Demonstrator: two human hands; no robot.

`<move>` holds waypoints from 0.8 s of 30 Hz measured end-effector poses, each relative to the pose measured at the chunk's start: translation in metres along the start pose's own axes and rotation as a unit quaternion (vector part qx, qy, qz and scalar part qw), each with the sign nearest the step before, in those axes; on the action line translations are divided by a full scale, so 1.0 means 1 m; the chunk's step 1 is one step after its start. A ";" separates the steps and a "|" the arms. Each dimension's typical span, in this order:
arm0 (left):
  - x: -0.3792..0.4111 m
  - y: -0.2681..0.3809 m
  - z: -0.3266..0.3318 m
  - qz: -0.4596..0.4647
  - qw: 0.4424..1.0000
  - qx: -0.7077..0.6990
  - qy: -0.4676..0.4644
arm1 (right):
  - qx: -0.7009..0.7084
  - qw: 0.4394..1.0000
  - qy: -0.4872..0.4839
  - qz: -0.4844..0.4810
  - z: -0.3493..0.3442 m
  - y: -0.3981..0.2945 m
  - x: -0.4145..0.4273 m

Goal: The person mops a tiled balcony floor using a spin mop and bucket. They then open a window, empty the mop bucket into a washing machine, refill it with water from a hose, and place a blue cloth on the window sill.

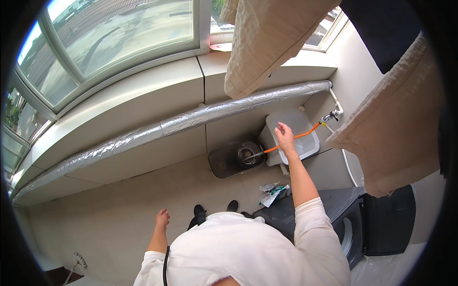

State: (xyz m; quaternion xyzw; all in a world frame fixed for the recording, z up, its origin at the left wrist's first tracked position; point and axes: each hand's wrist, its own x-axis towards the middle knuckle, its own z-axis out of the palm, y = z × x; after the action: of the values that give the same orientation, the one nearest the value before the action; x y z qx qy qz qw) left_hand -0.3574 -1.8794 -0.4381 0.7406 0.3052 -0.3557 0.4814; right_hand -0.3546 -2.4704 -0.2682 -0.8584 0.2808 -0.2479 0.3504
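Observation:
My right hand [285, 138] is raised over a white plastic sink [315, 143], fingers apart, with nothing seen in it. Beneath it passes an orange hose [307, 133], running from a wall tap [331, 116] to a dark mop bucket [223, 168]. The hose's metal end points into the round spin basket [247, 152] at the bucket's right side; whether water flows cannot be told. My left hand [162, 218] hangs at my left side over the tiled floor, fingers loosely curled, holding nothing visible.
A top-loading washing machine [345, 214] with its lid up stands at my right, plastic pouches [273, 195] beside it. Beige garments [390, 125] hang overhead. A foil-wrapped pipe [186, 119] crosses the low wall under the windows. A mop head [80, 260] lies at lower left.

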 end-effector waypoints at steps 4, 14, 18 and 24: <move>-0.024 -0.007 0.002 -0.017 0.999 -0.017 0.022 | -0.017 0.996 0.068 -0.049 0.003 -0.080 0.130; -0.083 -0.071 0.000 -0.088 0.991 -0.065 0.080 | -0.132 0.983 0.125 0.006 0.039 -0.083 0.281; -0.085 -0.095 0.005 -0.102 0.988 -0.073 0.088 | 0.262 0.927 0.260 0.057 0.030 -0.100 0.299; -0.082 -0.064 0.021 -0.067 0.993 -0.061 0.080 | 0.649 0.731 0.188 -0.092 -0.059 -0.149 0.297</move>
State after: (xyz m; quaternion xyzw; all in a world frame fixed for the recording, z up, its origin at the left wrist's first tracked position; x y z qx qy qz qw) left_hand -0.4592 -1.8860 -0.4083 0.7140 0.4130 -0.3075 0.4744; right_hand -0.1316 -2.6037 -0.0529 -0.3790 0.0311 -0.5576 0.7379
